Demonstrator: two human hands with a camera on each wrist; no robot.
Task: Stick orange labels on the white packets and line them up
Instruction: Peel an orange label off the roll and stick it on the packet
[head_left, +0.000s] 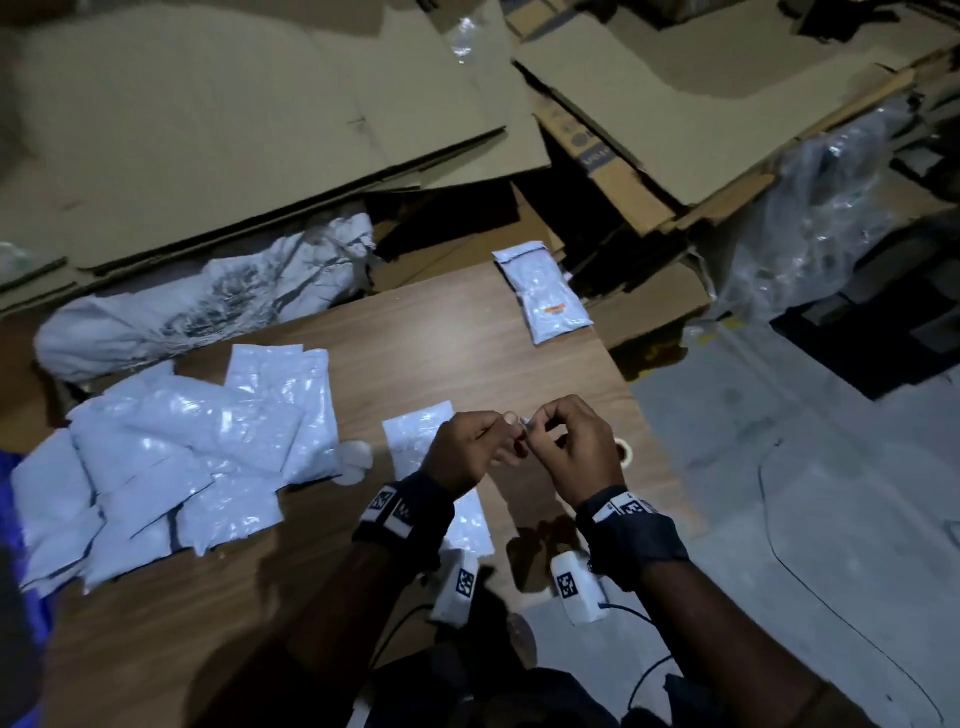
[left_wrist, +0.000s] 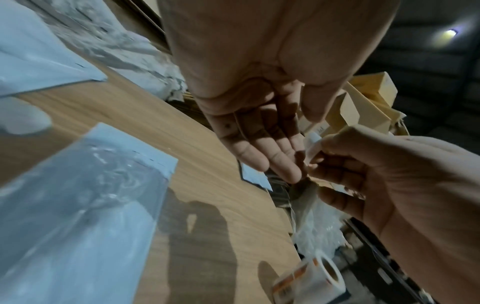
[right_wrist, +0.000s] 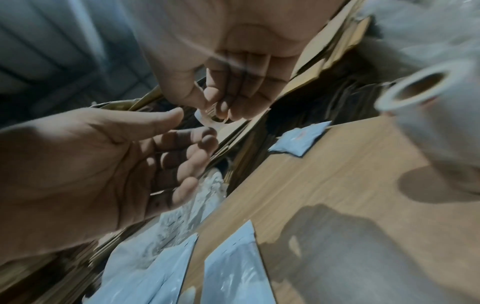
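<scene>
My right hand (head_left: 582, 447) and left hand (head_left: 467, 449) both pinch a small label strip (head_left: 524, 422) above the target packet (head_left: 415, 434), at 12 o'clock from me. Risk: the strip may curl and self-adhere.

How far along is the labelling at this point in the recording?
Early. Done: one labelled packet lies at the table's far edge, an orange label showing. In hand: the left hand and right hand are raised together above the table; the right pinches a small backing strip, with a bare packet below. Left: the pile of packets on the left shows no labels, and there is no row yet.
</scene>
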